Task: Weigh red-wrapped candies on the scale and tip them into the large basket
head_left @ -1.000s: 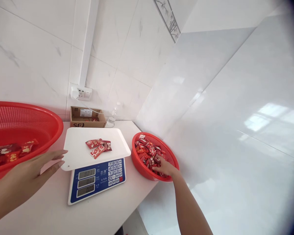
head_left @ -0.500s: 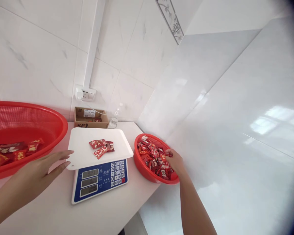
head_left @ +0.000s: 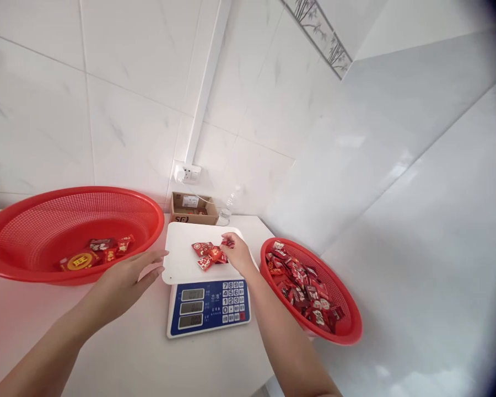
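Observation:
On the white weighing tray of a digital scale lies a small pile of red-wrapped candies. My right hand is over the right side of this pile, fingers closed around a red-wrapped candy that they partly cover. At the tray's left edge, my left hand has its fingers stretched out and holds nothing. Its fingertips are at or very near the rim; contact is unclear. The right forearm passes in front of the scale's right side and the tray's corner.
A large red basket with a few red packets stands to the left. To the right, a smaller red basket full of wrapped candies sits by the table edge. Behind the scale are a cardboard box and a clear bottle, below a wall socket.
My right hand has moved left from the smaller basket to the tray. More red candy shows on the pile. The view has shifted left; my left hand stays by the tray edge.

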A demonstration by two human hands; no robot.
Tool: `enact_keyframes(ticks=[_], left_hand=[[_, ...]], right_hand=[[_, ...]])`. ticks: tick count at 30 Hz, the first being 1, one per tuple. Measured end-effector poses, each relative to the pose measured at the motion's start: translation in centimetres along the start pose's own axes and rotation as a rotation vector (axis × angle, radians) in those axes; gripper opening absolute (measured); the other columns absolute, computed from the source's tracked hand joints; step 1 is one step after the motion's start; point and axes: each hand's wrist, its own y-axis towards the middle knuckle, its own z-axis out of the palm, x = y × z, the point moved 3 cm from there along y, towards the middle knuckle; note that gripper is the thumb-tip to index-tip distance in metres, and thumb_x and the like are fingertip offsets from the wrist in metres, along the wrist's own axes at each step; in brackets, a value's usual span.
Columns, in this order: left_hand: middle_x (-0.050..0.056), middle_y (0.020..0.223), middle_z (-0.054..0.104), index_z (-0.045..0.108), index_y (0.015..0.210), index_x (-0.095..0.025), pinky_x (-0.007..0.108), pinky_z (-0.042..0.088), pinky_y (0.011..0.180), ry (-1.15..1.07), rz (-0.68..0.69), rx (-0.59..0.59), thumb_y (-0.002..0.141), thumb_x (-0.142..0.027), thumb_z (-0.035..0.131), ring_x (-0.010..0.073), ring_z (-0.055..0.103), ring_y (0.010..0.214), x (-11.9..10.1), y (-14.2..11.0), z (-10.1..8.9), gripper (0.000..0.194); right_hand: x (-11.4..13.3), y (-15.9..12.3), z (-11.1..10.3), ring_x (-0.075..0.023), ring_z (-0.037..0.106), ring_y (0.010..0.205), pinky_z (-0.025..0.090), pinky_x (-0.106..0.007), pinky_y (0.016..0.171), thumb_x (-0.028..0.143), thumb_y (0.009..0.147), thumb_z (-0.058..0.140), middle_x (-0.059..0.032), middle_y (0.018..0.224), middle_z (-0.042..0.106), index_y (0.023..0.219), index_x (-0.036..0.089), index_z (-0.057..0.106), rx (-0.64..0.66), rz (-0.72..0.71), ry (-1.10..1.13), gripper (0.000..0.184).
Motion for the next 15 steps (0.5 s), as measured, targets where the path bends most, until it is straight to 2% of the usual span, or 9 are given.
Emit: enact_keyframes(ticks=[5,11,15], left_hand=[[0.001,0.123,0.064,0.055,0.121,-0.032,0.031,0.053,0.086,-0.021,0.051,-0.037,0.087,-0.053,0.040,0.0224,0.059,0.113,-0.2,0.0,-0.2,0.043],[0.000,0.125,0.062,0.055,0.120,-0.032,0.031,0.052,0.089,-0.012,0.056,-0.021,0.087,-0.055,0.039,0.0215,0.059,0.114,-0.3,0.2,0.1,0.044],[-0.002,0.126,0.062,0.054,0.120,-0.034,0.030,0.051,0.091,0.000,0.036,-0.014,0.086,-0.056,0.038,0.0199,0.057,0.115,-0.1,0.1,0.1,0.043]], right_hand=[[0.5,1.0,-0.1,-0.0157,0.057,0.080,0.045,-0.034,0.083,0.026,0.073,0.055,-0.0015,0.093,0.064,0.105,0.021,0.059,-0.040,-0.023,-0.053,0.033],[1.0,2.0,-0.1,-0.0161,0.060,0.081,0.046,-0.033,0.082,0.030,0.075,0.061,-0.0034,0.096,0.066,0.111,0.019,0.060,0.124,0.021,-0.175,0.038],[1.3,2.4,-0.3,-0.0163,0.062,0.081,0.048,-0.032,0.080,0.031,0.078,0.059,-0.0065,0.102,0.065,0.113,0.018,0.060,0.148,0.034,-0.178,0.038]])
